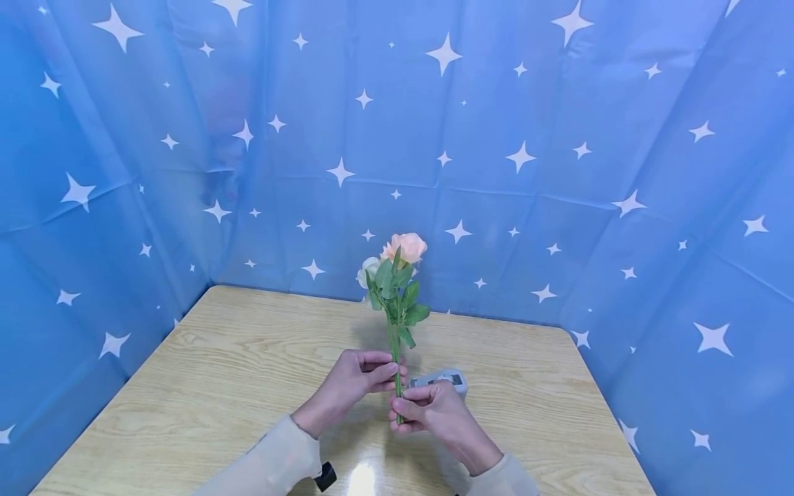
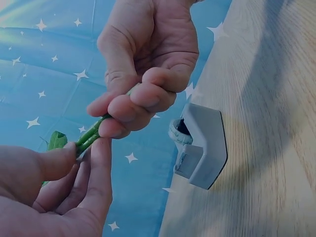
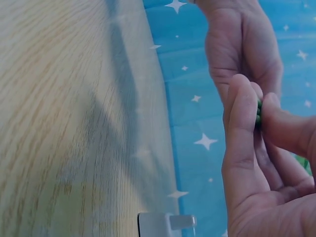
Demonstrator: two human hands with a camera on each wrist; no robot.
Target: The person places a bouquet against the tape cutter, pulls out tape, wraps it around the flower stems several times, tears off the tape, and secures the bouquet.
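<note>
A small bunch of flowers stands upright between both hands in the head view, with a peach-pink bloom (image 1: 409, 246), a white bloom (image 1: 367, 272) and green leaves (image 1: 417, 315). My left hand (image 1: 347, 386) pinches the green stems (image 1: 394, 337) partway down. Just below it, my right hand (image 1: 442, 419) holds their lower ends between thumb and fingers. In the left wrist view the stems (image 2: 90, 136) run from one hand into the other. The right wrist view shows only a bit of green stem (image 3: 258, 114) at the fingertips; the blooms are hidden there.
A light grey tape dispenser (image 2: 212, 148) with a roll in it sits on the wooden table (image 1: 248, 358), right behind the right hand in the head view. Blue curtains (image 1: 397, 138) with white stars rise at the table's back and both sides.
</note>
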